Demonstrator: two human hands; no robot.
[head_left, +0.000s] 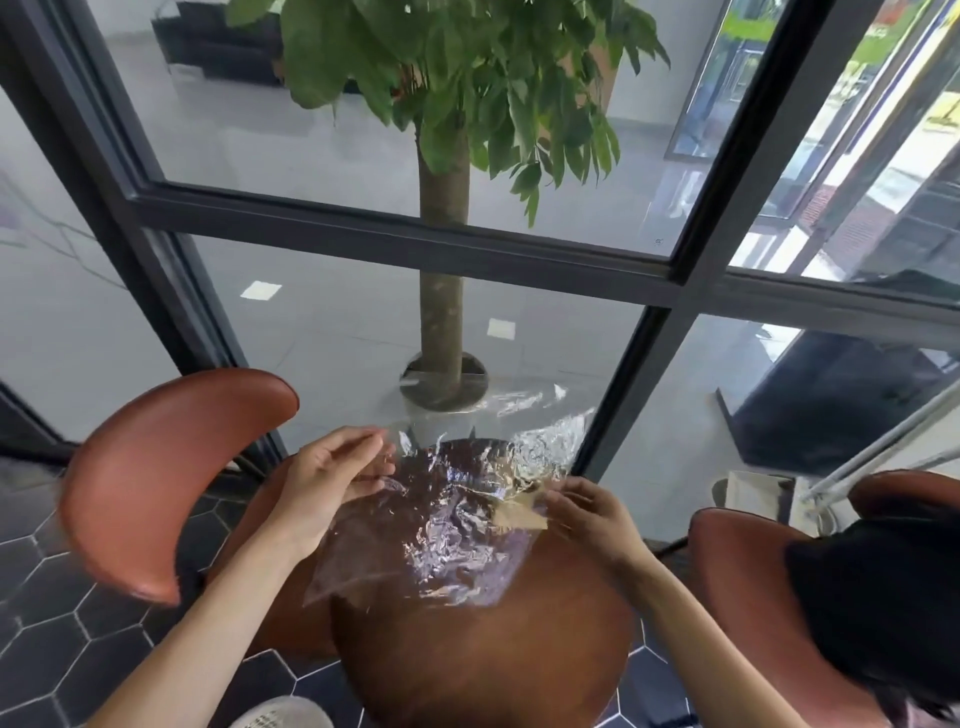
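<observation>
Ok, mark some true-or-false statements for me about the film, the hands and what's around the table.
1. The clear plastic film is held over a round wooden table. True.
2. The right hand pinches the film by a tan label. True.
3. The tree stands on the table. False: it stands behind the window glass.
4. The left hand rests on the chair. False: it is at the film's left edge.
</observation>
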